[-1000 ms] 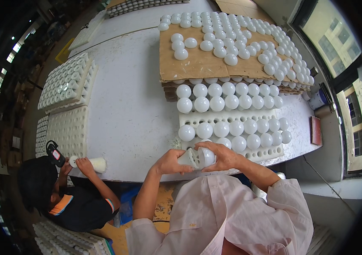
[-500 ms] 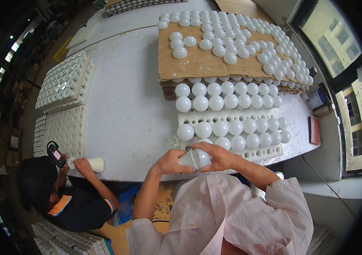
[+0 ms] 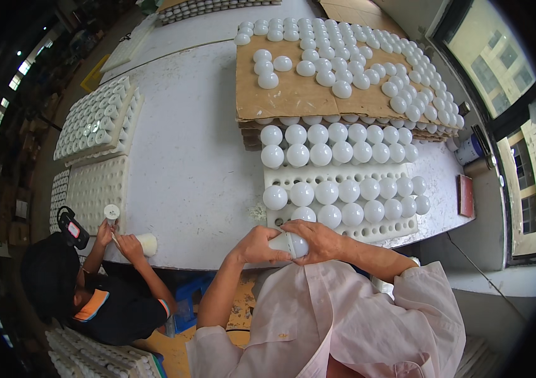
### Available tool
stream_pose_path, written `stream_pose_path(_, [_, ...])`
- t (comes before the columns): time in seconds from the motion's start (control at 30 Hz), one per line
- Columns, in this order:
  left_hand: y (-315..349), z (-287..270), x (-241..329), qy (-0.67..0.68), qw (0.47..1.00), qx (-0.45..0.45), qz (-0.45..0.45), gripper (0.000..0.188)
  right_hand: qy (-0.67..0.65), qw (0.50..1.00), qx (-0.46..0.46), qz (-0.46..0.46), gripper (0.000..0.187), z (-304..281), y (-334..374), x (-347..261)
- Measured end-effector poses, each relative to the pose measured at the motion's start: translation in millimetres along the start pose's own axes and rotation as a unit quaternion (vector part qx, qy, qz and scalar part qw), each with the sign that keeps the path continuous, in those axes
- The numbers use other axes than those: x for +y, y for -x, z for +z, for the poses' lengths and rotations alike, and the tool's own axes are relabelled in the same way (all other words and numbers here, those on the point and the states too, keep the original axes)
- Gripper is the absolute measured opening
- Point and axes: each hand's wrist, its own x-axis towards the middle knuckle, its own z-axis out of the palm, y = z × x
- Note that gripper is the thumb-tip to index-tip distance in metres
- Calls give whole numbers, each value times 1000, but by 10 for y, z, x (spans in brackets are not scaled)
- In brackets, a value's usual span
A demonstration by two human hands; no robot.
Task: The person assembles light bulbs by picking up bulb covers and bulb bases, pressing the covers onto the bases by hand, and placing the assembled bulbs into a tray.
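**Both hands on one bulb**

Your left hand (image 3: 256, 246) and right hand (image 3: 318, 238) close around a white bulb (image 3: 290, 244), fingers curled tight on it from both sides. Just beyond your fingertips lies the foam tray (image 3: 343, 179) of bulbs. Well off your left fingers, a co-worker (image 3: 85, 293) handles another bulb.

left hand (image 3: 256, 244), right hand (image 3: 318, 241), both closed, fingertips meeting

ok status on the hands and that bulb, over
Left hand and right hand both gripping one white bulb at the table edge. Foam tray of bulbs just beyond. Nothing in the way.
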Motion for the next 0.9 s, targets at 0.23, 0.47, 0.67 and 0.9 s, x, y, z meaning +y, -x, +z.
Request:
stream_pose_path(0.23, [-37,86,-2,51,996,7,72,43,-54,992,100,-60,69,2,-112,-204])
stream_pose_path(0.47, [-15,181,161,44,999,-4,24,47,-90,987,113,-76,59,121,-7,-10])
stream_pose_path(0.67, [-98,107,113,64,996,-47,-41,57,-93,988,104,-72,62,137,3,74])
stream_pose_path(0.9, [-80,141,225,42,998,-9,-51,53,-94,986,119,-67,61,144,-62,29])
